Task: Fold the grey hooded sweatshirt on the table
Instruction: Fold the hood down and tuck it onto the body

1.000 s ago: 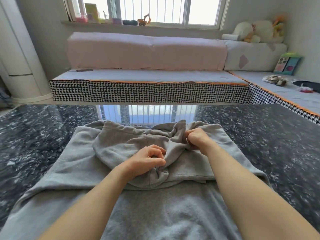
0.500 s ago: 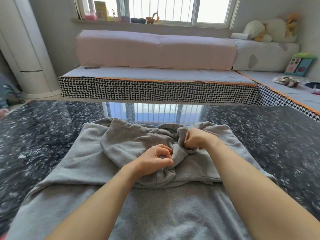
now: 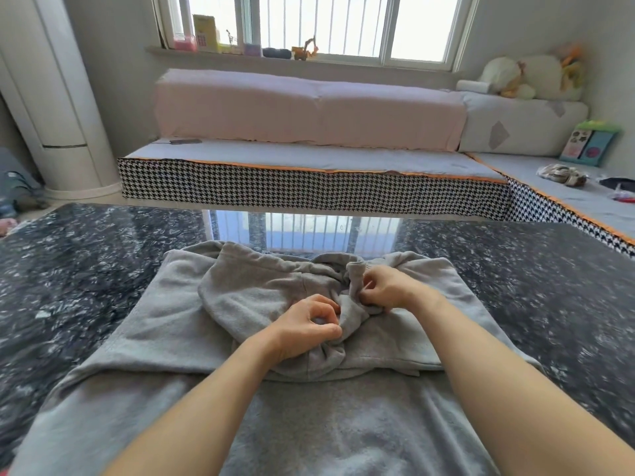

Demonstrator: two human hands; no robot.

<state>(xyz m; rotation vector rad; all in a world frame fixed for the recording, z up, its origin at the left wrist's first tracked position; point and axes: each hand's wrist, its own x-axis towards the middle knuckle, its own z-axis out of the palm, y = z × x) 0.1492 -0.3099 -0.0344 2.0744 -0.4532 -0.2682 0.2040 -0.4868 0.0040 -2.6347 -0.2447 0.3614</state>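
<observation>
Grey hooded sweatshirt (image 3: pixel 178 338) lies spread across the dark marble table (image 3: pixel 86 269), its hood (image 3: pixel 254 293) bunched near the far edge, pinched by left hand (image 3: pixel 302 328) and right hand (image 3: pixel 385 286).

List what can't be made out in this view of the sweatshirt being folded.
- Sweatshirt hem and sleeve ends: cut off by the bottom edge of the head view.
- Hood right half: bunched under both hands.
- Left hand and right hand fingers: tips buried in cloth.
- Items on the windowsill: too small and backlit to identify.
</observation>
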